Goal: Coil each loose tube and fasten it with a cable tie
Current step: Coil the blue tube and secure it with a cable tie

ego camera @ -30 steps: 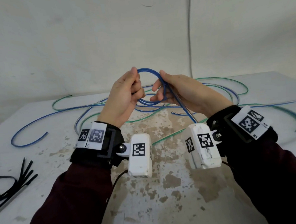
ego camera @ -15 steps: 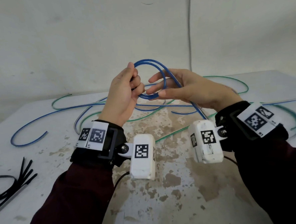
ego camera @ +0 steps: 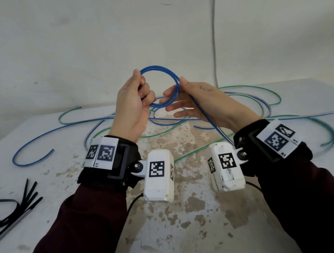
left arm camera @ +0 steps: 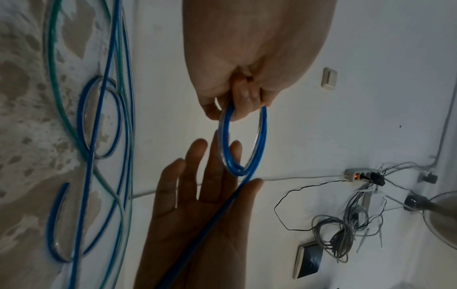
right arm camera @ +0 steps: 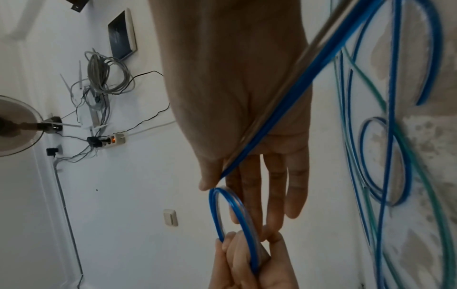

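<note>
A worn white table (ego camera: pixel 187 213) with brown patches stands against a pale wall (ego camera: pixel 79 43). Loose blue and green tubes (ego camera: pixel 238 88) sprawl over its far half, and a bunch of black cable ties (ego camera: pixel 20 203) lies at the near left edge.

Above the table both hands hold a blue tube (ego camera: pixel 160 72), wound into a small coil of a few turns. The left hand (ego camera: pixel 133 108) has its fingers curled tight round the coil's left side, thumb up against the top of the loop. The right hand (ego camera: pixel 203 102) is loose, fingers nearly straight and spread; the thumb tip and forefinger touch the coil's right side, where the tube runs out of the loop. From there the free length crosses the right palm and slants down past the wrist towards the table.

The wrist views show a power strip (left arm camera: pixel 358 174) and grey cables (left arm camera: pixel 338 238) on the wall behind.
</note>
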A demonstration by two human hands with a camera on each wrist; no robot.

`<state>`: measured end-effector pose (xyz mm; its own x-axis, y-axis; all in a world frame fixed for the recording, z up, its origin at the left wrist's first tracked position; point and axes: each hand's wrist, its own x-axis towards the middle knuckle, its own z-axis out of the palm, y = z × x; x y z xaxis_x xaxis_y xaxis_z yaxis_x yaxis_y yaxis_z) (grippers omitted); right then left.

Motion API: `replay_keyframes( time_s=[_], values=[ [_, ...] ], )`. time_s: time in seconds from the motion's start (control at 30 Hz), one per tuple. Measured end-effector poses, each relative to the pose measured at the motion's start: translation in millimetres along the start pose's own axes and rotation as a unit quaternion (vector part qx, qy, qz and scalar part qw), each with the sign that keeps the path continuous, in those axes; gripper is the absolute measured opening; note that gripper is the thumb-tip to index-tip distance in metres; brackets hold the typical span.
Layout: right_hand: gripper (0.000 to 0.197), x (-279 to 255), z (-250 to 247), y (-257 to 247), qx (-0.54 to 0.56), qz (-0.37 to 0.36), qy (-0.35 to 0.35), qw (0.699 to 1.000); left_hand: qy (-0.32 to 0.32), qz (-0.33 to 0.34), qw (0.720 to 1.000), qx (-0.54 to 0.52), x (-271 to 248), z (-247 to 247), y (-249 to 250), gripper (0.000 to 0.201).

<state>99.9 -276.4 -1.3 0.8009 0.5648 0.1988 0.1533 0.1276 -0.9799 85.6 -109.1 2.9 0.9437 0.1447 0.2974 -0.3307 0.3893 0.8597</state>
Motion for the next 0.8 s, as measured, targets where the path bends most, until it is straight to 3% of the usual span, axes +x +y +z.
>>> replay_keyframes(
  time_s=[0.23, 0.4, 0.5, 0.67, 0.8],
  values=[
    [0.045, 4.2, 2.9, 7.7, 0.059, 0.042, -0.014, 0.997, 0.015, 0.005, 1.000, -0.001, -1.7, 0.7, -0.7, 0.037],
    [0.052, 6.1, -3.1, 14.3, 0.137, 0.091, -0.066, 0.984, -0.006, 0.011, 1.000, -0.001, -3.9, 4.4, -3.0, 0.037],
    [0.047, 7.1, -6.5, 12.9, 0.170, 0.076, -0.037, 0.982, -0.032, 0.006, 0.999, -0.007, -5.9, 8.6, -5.0, 0.035],
    [0.043, 6.7, -6.6, 2.7, 0.248, 0.051, 0.029, 0.967, -0.071, -0.051, 0.996, -0.027, -9.6, 8.4, -1.8, 0.031],
    [0.049, 5.8, -8.3, 0.3, 0.252, 0.044, 0.010, 0.967, -0.116, -0.100, 0.988, 0.016, -13.1, 7.4, 1.4, 0.033]
  ],
)
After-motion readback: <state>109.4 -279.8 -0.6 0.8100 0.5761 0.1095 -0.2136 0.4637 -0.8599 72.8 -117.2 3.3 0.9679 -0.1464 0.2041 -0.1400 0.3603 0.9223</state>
